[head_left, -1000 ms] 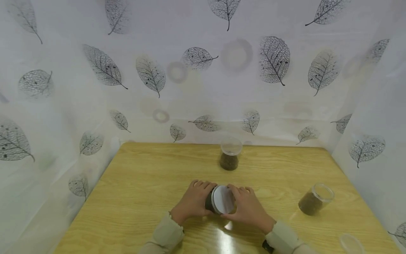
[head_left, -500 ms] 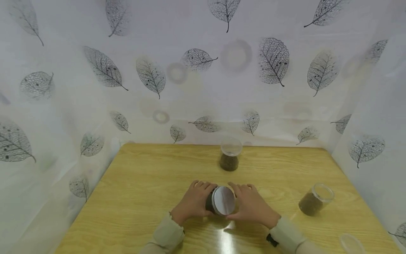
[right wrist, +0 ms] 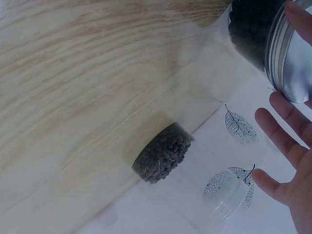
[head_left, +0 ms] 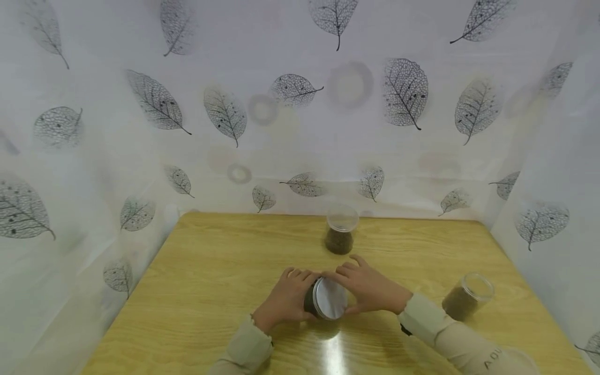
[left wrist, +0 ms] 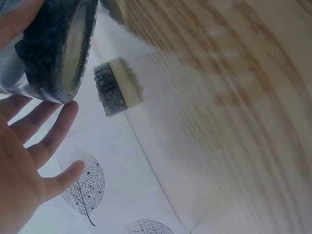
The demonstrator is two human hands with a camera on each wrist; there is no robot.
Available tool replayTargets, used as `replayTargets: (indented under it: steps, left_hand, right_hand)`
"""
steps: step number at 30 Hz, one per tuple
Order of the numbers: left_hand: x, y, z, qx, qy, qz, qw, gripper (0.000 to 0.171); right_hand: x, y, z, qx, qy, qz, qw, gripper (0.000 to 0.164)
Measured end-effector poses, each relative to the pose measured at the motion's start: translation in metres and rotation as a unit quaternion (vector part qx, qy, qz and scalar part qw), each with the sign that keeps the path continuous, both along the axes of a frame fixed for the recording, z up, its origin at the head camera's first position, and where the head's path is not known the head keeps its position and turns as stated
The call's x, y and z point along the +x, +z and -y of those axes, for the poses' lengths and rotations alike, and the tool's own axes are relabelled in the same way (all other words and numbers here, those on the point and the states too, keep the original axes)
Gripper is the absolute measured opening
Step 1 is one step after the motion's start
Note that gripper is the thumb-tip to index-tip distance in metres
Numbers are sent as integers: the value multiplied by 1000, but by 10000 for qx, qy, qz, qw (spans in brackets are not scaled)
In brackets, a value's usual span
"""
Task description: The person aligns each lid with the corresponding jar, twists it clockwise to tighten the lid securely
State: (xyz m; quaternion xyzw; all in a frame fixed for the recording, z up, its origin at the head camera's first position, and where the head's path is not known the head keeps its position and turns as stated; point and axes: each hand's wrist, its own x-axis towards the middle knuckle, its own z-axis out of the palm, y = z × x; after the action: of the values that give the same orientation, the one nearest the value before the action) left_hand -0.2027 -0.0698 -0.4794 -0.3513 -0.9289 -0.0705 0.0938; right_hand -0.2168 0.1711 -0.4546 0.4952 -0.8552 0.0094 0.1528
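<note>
A jar (head_left: 310, 303) of dark, bean-like pieces is held tilted over the table, its silver lid (head_left: 332, 299) facing right and up. My left hand (head_left: 285, 298) grips the jar's body, thumb low and fingers over the far side. In the left wrist view the clear jar base (left wrist: 73, 53) shows, with some fingers of the left hand (left wrist: 19, 161) extended below it. At the lid's rim, my right hand (head_left: 372, 286) pinches with thumb and forefinger. The right wrist view has the ridged rim (right wrist: 280, 53) in sight, while the remaining fingers of the right hand (right wrist: 292, 156) spread loosely.
Behind the hands, toward the far edge of the wooden table (head_left: 225, 250), stands an uncapped-looking clear jar (head_left: 339, 239) partly filled with dark pieces. Another such jar (head_left: 461, 302) stands at the right. A leaf-patterned white sheet (head_left: 300, 135) hangs around the table.
My right hand has shifted its grasp on the lid, swinging farther round toward the far side. Its sleeve now covers much of a clear disc at lower right. Left hand and jar stay nearly still.
</note>
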Motion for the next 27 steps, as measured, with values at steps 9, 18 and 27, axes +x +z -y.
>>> replayTargets:
  steps: [9,18,27]
  left_hand:
    - [0,0,0,18,3,37,10000,93]
    - [1,0,-2,50,14,37,10000,93]
    - [1,-1,-2,82,-10,-9,10000,92]
  right_hand:
    - [4,-8,-1,-213,-233,132,9994,93]
    - [19,-21,0,-928,-942,867,9874,93]
    - [41,-31,10,-1445,-2071,1406,9573,89]
